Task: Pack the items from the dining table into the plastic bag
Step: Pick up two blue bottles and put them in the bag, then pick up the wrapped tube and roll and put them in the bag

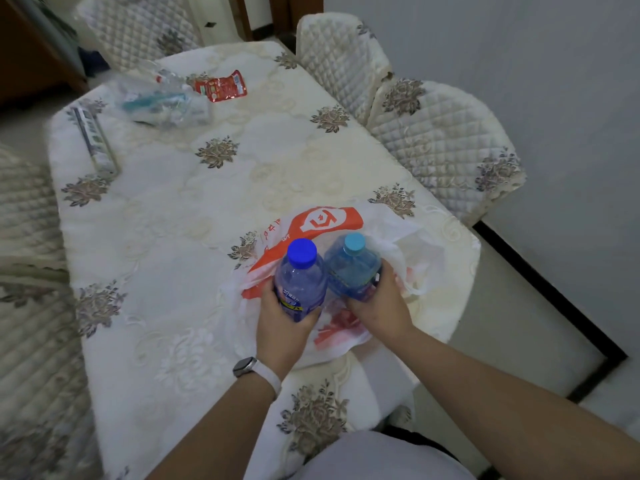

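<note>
White and orange plastic, thin and crumpled, lies under both hands: this is the plastic bag, spread on the near edge of the dining table. The left hand is closed around the lower body of a clear bottle with a dark blue cap, and the right hand is closed around a blue-tinted bottle with a light blue cap. The two bottles stand upright, touching or almost touching, directly above the bag. I cannot tell if their bases are already inside the bag's opening or only over it, because the hands and the folds hide this. So I judge the packing is at its beginning: these two bottles are the first items going in. Well beyond the hands, at the far side of the table, other items are not packed yet: a red snack packet, a clear package with something teal inside, and, far from the left hand toward the left edge, a long narrow box. For writing, the bag carries a big orange mark with a white sign in it and a row of small red characters beside it, too small to read. The label under the left hand's fingers shows "30" and some characters on a blue and yellow band; the brand I cannot read. The print on the far items is blurred.
</note>
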`<state>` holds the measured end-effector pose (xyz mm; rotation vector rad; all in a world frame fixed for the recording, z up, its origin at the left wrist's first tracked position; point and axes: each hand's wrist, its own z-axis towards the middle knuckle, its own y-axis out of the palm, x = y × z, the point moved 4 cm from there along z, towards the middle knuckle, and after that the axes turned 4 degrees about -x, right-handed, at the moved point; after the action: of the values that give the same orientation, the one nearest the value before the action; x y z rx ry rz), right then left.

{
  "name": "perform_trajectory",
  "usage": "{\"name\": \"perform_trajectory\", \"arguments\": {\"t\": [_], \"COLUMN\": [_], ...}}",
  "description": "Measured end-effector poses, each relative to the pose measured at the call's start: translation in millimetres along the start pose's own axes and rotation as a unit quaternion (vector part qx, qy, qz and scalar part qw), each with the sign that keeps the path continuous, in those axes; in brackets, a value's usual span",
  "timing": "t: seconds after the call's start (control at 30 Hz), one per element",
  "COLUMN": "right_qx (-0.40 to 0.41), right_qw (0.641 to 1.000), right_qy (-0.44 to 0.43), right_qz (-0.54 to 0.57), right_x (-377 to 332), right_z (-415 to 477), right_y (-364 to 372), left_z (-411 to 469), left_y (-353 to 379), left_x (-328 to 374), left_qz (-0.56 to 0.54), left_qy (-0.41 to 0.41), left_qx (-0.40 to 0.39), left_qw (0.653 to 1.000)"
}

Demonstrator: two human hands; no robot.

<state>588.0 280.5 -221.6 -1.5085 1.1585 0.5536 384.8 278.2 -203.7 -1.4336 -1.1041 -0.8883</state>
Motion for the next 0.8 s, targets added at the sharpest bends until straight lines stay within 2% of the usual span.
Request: {"name": "perform_trajectory", "arguments": {"t": [0.3, 0.43, 0.63, 0.8], "right_qx": [-0.001, -0.024, -0.055, -0.079], "right_qw": [0.993, 0.983, 0.94, 0.887], "right_qy": [-0.006, -0.063, -0.2, -0.292], "right_qz": [-0.12, -0.173, -0.272, -0.349], "right_x": [3, -4, -24, -37], "right_z": [-33, -49, -77, -102], "right_y": [0, -12, -33, -27], "left_z": [-18, -39, -88, -123], "left_y": [-16, -23, -37, -54], "left_x": [2, 13, 23, 38], "left_qz": [-0.005, 0.034, 0.174, 0.335], "left_qy": [-0.009, 0.014, 0.024, 0.086], "left_qx": [-0.01, 0.012, 0.018, 0.012], "left_qw": [1.0, 0.999, 0.984, 0.938]}}
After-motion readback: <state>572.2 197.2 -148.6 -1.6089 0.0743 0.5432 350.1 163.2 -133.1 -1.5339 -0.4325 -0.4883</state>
